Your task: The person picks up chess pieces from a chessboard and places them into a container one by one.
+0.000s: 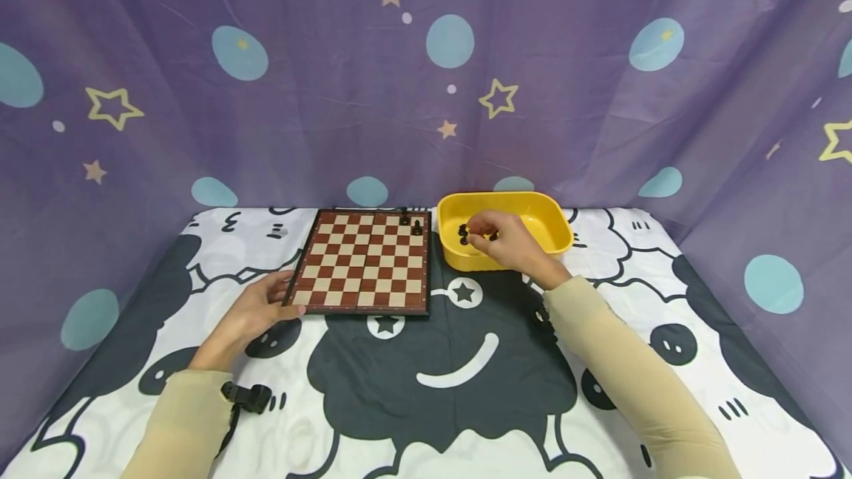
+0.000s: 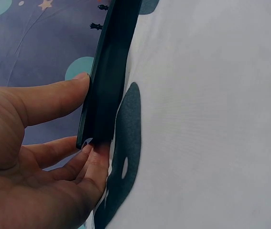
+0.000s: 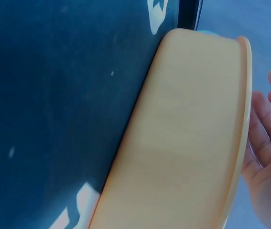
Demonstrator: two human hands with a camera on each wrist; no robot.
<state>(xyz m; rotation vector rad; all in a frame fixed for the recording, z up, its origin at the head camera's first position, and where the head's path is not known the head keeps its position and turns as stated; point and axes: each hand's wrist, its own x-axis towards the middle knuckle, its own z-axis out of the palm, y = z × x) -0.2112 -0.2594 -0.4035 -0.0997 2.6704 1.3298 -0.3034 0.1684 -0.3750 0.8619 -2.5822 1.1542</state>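
My left hand [image 1: 256,309] holds the chessboard [image 1: 362,265] at its near left corner. In the left wrist view, the thumb lies against the board's edge and the other fingers reach round the corner underneath. Two black chess pieces [image 1: 417,228] stand at the board's far right corner. My right hand [image 1: 502,242] is inside the yellow basin [image 1: 559,246], fingers bent loosely among several small black chess pieces [image 1: 463,231]. Seen from the right wrist, thumb and fingertips show beyond the basin's rim, with no piece visible between them.
The basin stands just right of the board. A black-and-white cartoon sheep cloth [image 1: 459,398] covers the table. Behind and at both sides hangs a purple curtain [image 1: 319,109] with stars and dots, close to the far edges of board and basin.
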